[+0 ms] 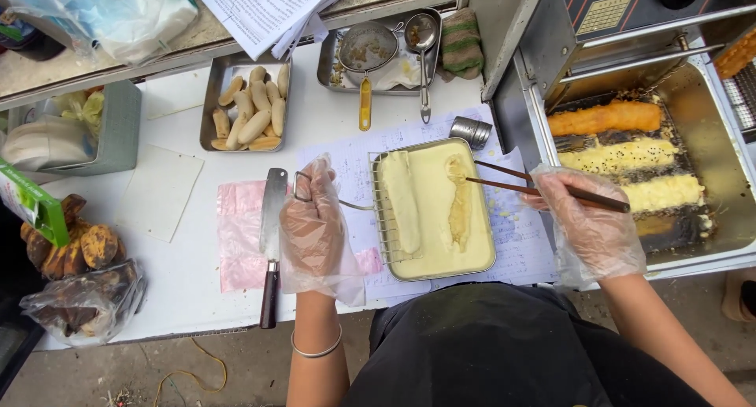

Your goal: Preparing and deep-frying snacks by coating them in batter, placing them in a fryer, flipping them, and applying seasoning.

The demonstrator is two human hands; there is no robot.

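two gloved hands at your batter tray

your right hand [587,218] pinches brown chopsticks [543,188], tips on a battered banana [459,202] in the pale batter tray [480,257]. your left hand [311,218] rests flat, fingers spread, beside a cleaver [272,234] on the white table [181,273]; the fryer [709,139] sits to the right.

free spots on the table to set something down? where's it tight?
Bare tabletop below the white card, between the bagged bananas and the knife. Another patch lies between the banana tray and batter tray. Crowded between batter tray and fryer.
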